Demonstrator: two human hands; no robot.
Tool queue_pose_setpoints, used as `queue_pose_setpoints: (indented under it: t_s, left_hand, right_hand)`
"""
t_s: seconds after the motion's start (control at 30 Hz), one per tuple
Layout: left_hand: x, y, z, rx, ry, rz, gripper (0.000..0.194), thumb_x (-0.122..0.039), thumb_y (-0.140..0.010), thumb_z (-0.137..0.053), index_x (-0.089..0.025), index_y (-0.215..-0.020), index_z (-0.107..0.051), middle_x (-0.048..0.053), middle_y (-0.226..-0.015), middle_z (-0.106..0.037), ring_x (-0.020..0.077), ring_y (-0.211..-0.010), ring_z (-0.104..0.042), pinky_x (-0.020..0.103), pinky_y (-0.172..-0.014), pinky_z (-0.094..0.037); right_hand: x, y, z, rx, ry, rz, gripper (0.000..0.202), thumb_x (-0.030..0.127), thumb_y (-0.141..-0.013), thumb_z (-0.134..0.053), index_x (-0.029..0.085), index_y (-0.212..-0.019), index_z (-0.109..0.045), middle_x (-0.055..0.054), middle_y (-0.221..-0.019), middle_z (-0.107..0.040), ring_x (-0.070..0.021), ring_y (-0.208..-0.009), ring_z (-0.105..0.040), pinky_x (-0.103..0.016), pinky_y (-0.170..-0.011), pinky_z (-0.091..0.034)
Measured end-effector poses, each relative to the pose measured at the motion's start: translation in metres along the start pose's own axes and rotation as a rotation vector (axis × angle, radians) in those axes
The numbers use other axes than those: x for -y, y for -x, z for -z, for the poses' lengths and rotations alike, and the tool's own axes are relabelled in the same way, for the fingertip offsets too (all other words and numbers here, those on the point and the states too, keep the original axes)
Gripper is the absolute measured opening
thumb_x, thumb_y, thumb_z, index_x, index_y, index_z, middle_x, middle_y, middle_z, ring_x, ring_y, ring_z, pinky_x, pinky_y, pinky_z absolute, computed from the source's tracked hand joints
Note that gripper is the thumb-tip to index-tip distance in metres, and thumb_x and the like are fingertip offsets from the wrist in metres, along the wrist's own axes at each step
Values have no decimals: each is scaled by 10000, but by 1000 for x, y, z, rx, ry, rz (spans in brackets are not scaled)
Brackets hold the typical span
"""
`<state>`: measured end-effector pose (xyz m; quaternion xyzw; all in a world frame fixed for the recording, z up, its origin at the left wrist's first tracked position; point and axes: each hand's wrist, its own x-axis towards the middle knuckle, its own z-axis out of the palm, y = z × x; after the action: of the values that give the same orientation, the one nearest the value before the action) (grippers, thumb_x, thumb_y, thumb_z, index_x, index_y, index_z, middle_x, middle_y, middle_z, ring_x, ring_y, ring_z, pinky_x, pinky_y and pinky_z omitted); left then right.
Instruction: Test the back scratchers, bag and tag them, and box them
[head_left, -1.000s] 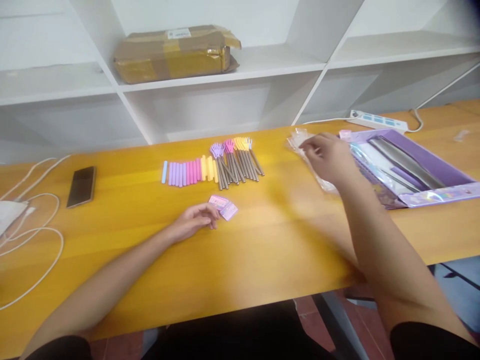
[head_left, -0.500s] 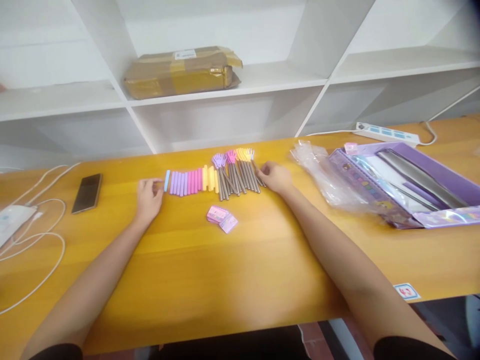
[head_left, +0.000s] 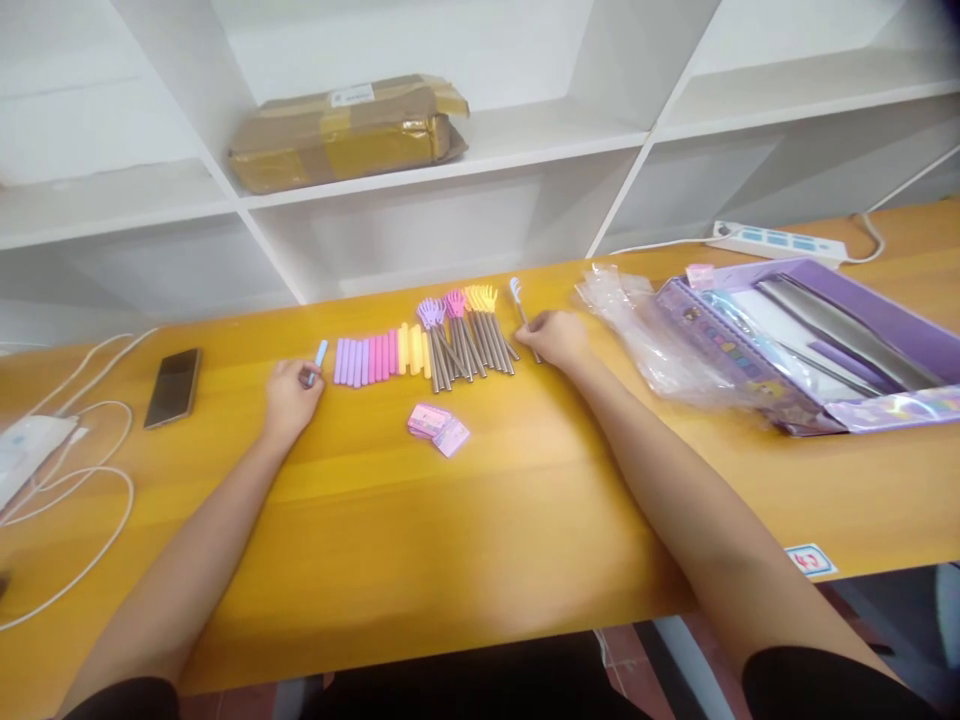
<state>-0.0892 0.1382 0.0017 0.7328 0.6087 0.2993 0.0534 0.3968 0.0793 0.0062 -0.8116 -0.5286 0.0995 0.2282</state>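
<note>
My left hand point(head_left: 291, 402) pinches a short light-blue stick point(head_left: 322, 352), tilted, at the left end of a row. Beside it on the table lie purple sticks point(head_left: 352, 361), pink sticks point(head_left: 383, 355) and yellow sticks point(head_left: 415, 348), side by side. My right hand point(head_left: 556, 338) is closed on the metal rod of a blue-headed back scratcher point(head_left: 516, 290). To its left lie several back scratchers with hand-shaped heads: purple ones point(head_left: 432, 313), pink ones point(head_left: 456, 304) and yellow ones point(head_left: 481, 298). Their metal rods point toward me, some crossing.
Small pink cards point(head_left: 439, 428) lie in front of the rows. At left are a phone point(head_left: 173, 388) and white cables point(head_left: 124, 490). At right are clear plastic wrap point(head_left: 637, 340), an open purple box point(head_left: 784, 420) and a power strip point(head_left: 780, 243). Shelving behind holds a taped carton point(head_left: 349, 140).
My left hand has taken up the blue stick and tilted it away from the row. My right hand has drawn the blue back scratcher rightward, apart from the yellow ones. The view has shifted slightly.
</note>
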Motion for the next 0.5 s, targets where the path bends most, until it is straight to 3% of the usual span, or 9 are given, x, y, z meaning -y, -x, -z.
queue_pose_setpoints:
  t_s: [0.17, 0.27, 0.5]
  left_hand:
    - [0, 1, -1, -19, 61, 80, 375, -234, -794, -651, -194, -1165, -690, 72, -1037, -747, 228, -831, -672, 387, -903, -561]
    - [2, 1, -1, -18, 108, 160, 442, -271, -835, -640, -170, -1264, -668, 94, -1048, -764, 247, -887, -702, 397, -925, -556]
    - [5, 1, 0, 7, 172, 99, 296, -273, -938, -474, -161, -1085, -706, 86, -896, -692, 255, -868, -649, 373, -862, -526]
  right_hand:
    - [-10, -4, -6, -125, -301, -70, 185, 355, -815, -683, 209, -706, -647, -30, -705, -696, -195, -723, -644, -277, -663, -430]
    - [-16, -7, -8, -137, -408, -63, 187, 323, -843, -640, 205, -701, -612, -9, -684, -646, -180, -707, -617, -267, -651, -426]
    - [-24, -14, -15, -163, -486, -24, 244, 358, -920, -580, 214, -726, -549, 0, -690, -575, -183, -727, -586, -281, -687, -457]
